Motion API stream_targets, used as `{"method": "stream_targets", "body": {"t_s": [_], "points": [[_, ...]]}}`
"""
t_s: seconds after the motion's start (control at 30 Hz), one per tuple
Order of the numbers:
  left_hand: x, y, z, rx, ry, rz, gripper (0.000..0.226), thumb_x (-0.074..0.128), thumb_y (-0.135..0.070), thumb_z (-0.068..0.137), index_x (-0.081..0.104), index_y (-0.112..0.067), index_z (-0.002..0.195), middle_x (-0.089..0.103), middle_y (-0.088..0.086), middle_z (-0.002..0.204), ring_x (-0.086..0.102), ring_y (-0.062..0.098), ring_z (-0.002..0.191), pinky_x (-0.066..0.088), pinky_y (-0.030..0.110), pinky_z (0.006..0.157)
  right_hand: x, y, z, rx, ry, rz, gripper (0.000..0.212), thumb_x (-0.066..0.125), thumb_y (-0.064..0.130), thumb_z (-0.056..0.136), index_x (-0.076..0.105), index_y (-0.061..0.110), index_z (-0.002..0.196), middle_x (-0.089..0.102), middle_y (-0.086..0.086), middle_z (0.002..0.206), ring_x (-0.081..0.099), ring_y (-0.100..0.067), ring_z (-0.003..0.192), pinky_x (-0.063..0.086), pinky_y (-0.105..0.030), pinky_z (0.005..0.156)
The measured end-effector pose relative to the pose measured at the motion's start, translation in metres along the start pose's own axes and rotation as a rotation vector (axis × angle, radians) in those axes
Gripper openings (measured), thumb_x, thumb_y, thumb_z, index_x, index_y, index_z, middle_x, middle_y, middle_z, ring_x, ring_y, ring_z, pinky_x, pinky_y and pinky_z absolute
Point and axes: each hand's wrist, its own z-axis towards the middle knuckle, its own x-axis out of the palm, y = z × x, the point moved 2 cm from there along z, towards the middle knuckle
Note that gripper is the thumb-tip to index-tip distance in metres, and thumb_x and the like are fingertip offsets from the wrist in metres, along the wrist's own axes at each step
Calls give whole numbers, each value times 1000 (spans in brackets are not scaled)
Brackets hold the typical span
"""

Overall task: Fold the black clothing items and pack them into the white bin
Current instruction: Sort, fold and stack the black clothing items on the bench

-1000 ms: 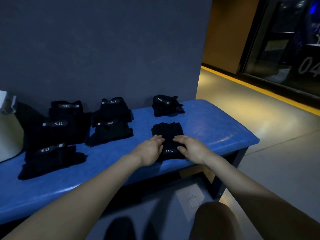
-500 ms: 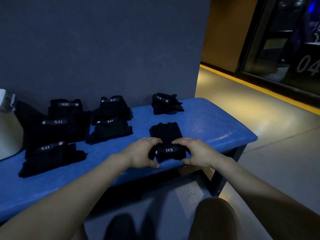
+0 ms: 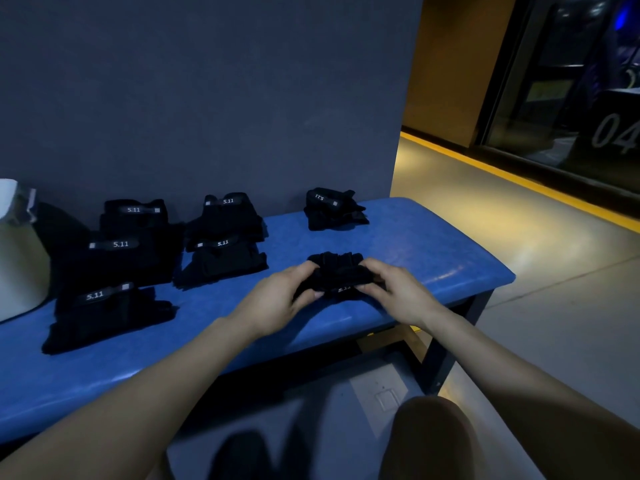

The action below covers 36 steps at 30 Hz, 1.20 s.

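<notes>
Bare blue room is left at the front and right of the bench.

The padded blue bench (image 3: 433, 244) is crowded at the left and back by folded black cloth piles (image 3: 114, 271), close beside a white bin (image 3: 17, 268). Reaching past is stopped by the dark grey wall (image 3: 207, 98) behind.

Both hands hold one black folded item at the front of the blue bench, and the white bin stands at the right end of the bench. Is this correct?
Not quite. In the head view the white bin stands at the left end of the blue bench, not the right. The rest holds: the left hand and the right hand both grip one black folded item at the front of the bench.
</notes>
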Motion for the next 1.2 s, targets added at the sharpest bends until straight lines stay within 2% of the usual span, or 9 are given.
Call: {"method": "stream_targets", "body": {"t_s": [0.23,0.33,0.47,0.63,0.83,0.9,1.0,1.1,1.2], "points": [[-8,-8,23,-153,-77,-235,17,48,-27,96,56,-21,82,56,-11,71,52,3,65,39,12,59,-10,4,15,99,-135,204,18,52,23,95,57,25,78,59,6,73,58,-11,72,44,-19,63],[-5,-8,35,-305,-50,-347,25,44,-30,98,57,-21,78,59,-6,74,56,8,69,40,10,56,-10,0,25,171,-150,177,34,49,30,96,53,7,71,51,-6,66,50,-18,64,37,-29,58],[0,-1,45,-464,-5,-329,35,43,-35,98,58,-8,82,55,0,71,52,14,65,38,22,58,-6,-9,36,277,-169,116,45,51,35,95,33,13,59,32,-4,57,35,-22,57,26,-30,55],[8,6,54,-587,-60,-233,43,48,-41,94,60,-1,91,60,8,80,56,20,74,43,31,66,0,-15,46,408,-209,12,42,55,40,91,46,11,62,47,-4,59,49,-23,61,37,-32,58],[5,-10,42,-192,-356,112,34,58,-31,90,49,-18,121,48,-4,118,51,13,105,46,29,80,3,-14,47,414,-231,-29,41,59,43,88,49,11,63,53,-4,61,56,-26,66,47,-39,62],[8,-13,39,-30,-273,213,31,56,-26,91,54,-20,122,51,-6,123,50,13,111,45,28,85,4,-14,48,424,-239,-33,40,60,44,87,51,11,66,52,-4,61,55,-25,65,46,-37,61],[17,-7,34,-52,-151,177,30,52,-25,94,58,-19,122,55,-7,120,54,15,109,42,22,84,5,-11,45,420,-278,-80,33,62,44,85,56,13,78,57,-1,71,59,-24,73,49,-37,65],[21,-4,32,-88,-147,140,31,52,-26,94,58,-18,123,57,-6,121,55,15,108,40,21,82,2,2,33,153,-426,-150,20,63,28,87,59,13,100,56,2,96,54,-18,95,46,-33,76],[21,-3,33,-112,-136,95,30,54,-26,93,60,-17,122,58,-4,121,56,16,107,42,22,85,5,8,20,-82,-269,-222,26,57,18,92,62,12,117,59,1,120,48,-17,116,41,-29,92]]}}
